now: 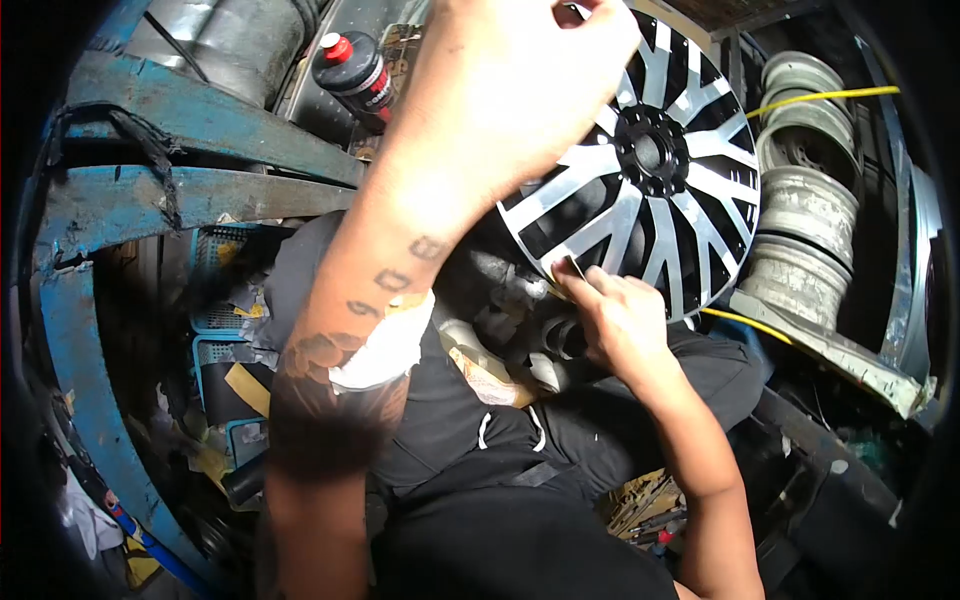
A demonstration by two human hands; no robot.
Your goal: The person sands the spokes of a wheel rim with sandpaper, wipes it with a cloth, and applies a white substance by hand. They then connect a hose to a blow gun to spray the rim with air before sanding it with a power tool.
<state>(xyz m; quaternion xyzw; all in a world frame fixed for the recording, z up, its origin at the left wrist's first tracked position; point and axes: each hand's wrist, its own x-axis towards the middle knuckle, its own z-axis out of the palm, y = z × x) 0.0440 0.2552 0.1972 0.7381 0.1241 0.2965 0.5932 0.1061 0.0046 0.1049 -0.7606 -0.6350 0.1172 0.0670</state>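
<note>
An alloy wheel (pixel 660 240) with bright silver spokes and black recesses stands tilted in front of my lap. My right hand (pixel 625 315) is at its lower left rim, fingers closed on a small flat dark piece (pixel 573 266) pressed against a spoke end. I cannot make out the material of that piece. My left hand (pixel 560 70) is raised over the upper left of the wheel, very bright in the light. Its fingers are curled and partly cut off by the top edge, so anything in them is hidden. A white patch (pixel 385 350) covers part of my left forearm.
Old wheel rims (pixel 805 210) are stacked at the right. A yellow hose (pixel 850 94) runs behind the wheel. A black bottle with a red cap (pixel 355 75) stands upper left, above a blue metal frame (pixel 200 195). Blue baskets (pixel 222 270) hold scraps of paper.
</note>
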